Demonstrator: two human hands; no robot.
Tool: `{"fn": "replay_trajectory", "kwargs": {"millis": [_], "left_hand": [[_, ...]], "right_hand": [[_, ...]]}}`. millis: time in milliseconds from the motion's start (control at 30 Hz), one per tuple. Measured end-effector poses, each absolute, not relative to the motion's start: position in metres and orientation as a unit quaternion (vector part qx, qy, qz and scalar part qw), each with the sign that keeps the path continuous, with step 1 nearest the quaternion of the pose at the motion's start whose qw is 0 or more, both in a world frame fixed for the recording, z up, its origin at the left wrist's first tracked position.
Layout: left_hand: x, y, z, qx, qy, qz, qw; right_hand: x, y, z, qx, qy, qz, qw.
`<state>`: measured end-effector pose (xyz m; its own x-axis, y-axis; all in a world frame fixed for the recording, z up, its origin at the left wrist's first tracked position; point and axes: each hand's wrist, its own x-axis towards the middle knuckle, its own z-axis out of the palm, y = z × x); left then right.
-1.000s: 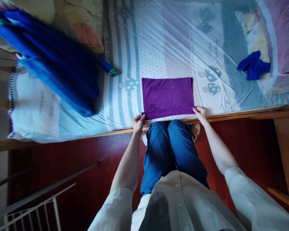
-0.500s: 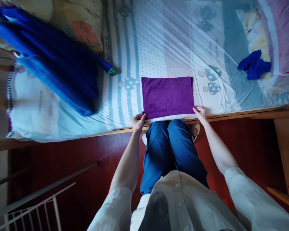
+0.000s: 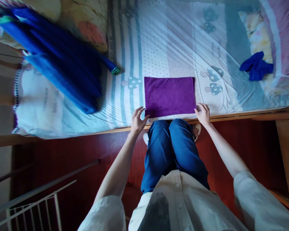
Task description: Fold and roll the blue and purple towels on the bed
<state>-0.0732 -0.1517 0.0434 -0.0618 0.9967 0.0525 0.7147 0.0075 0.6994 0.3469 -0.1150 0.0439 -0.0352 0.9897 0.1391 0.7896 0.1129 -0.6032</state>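
Note:
A purple towel (image 3: 170, 96) lies as a flat rectangle near the front edge of the bed. At its near left corner is my left hand (image 3: 138, 120), thumb and fingers apart, the thumb tip close to or touching the cloth. My right hand (image 3: 202, 114) is beside the near right corner, its fingers loosely spread and the thumb by the towel's edge. Neither hand grips the cloth. Whether the fingertips still touch it is hard to tell.
The bed sheet (image 3: 156, 51) is patterned and wrinkled. Long blue cloth (image 3: 62, 64) lies at the left, by a printed pillow (image 3: 91, 29). A small crumpled blue cloth (image 3: 256, 66) lies at the right. A wooden bed rail (image 3: 245, 115) runs before my knees; a metal rack (image 3: 33, 208) stands lower left.
Both hands have let go of the towel's near corners and their fingers have opened. The narrow fold along its near edge now lies flat. The view has shifted slightly.

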Motion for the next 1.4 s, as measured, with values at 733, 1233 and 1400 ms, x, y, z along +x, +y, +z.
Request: {"fn": "replay_trajectory", "kwargs": {"millis": [733, 1233, 1400], "left_hand": [[-0.062, -0.130, 0.022, 0.833, 0.518, 0.013, 0.196], [-0.065, -0.146, 0.035, 0.744, 0.581, 0.147, 0.295], [-0.068, -0.132, 0.038, 0.606, 0.686, 0.223, 0.335]], "right_hand": [[0.334, -0.103, 0.027, -0.526, -0.837, 0.146, 0.028], [0.345, -0.121, 0.045, -0.583, -0.750, 0.280, 0.137], [0.353, -0.101, 0.042, -0.618, -0.654, 0.369, 0.233]]}}
